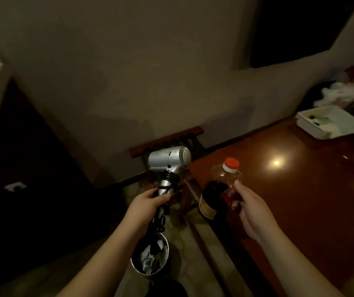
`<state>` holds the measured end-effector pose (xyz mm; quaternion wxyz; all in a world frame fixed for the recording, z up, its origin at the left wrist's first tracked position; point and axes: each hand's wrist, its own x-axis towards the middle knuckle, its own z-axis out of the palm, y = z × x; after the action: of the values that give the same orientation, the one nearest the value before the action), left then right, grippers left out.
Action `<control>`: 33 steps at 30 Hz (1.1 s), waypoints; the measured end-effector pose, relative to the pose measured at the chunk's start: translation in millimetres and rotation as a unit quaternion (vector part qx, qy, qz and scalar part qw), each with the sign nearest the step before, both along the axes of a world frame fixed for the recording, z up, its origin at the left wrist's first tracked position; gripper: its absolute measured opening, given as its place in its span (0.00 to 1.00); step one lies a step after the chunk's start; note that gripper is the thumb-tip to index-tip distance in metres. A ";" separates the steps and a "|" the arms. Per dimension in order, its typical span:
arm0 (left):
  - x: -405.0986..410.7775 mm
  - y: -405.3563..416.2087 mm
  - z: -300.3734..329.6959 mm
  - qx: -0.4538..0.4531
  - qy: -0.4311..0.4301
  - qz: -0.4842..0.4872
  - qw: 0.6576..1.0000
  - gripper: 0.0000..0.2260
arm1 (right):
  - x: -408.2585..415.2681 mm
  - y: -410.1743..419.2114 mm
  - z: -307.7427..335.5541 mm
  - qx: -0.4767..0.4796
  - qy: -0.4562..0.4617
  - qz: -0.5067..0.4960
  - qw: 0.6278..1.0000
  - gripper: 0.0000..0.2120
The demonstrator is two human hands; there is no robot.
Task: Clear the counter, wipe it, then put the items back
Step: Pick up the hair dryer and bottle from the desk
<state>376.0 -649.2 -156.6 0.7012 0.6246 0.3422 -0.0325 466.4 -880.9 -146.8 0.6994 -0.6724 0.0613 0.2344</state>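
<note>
My left hand grips the handle of a silver hair dryer, held upright over the floor just left of the counter's end; its black coiled cord hangs below the hand. My right hand holds a clear plastic bottle with an orange cap and dark liquid, fingers curled round its side. The bottle is tilted over the left end of the brown wooden counter; I cannot tell if its base touches the wood.
A white tray with small items sits at the counter's far right, with white plastic bags and clutter behind it. A small round bin stands on the floor below my left arm. A wooden luggage rack stands against the wall.
</note>
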 end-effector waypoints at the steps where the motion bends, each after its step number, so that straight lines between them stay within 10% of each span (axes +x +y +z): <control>1: -13.7 10.1 4.6 0.007 -0.001 0.013 1.000 0.12 | -5.0 14.5 4.6 0.006 0.002 0.022 1.000 0.12; 33: -318.9 384.7 165.7 0.128 -0.131 0.318 0.930 0.05 | -185.1 475.9 187.6 0.169 -0.049 0.279 0.944 0.10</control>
<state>57.1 -264.5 9.0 0.6276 0.5663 0.4291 0.3183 281.3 -405.0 40.8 0.7116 -0.5453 -0.2033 0.3936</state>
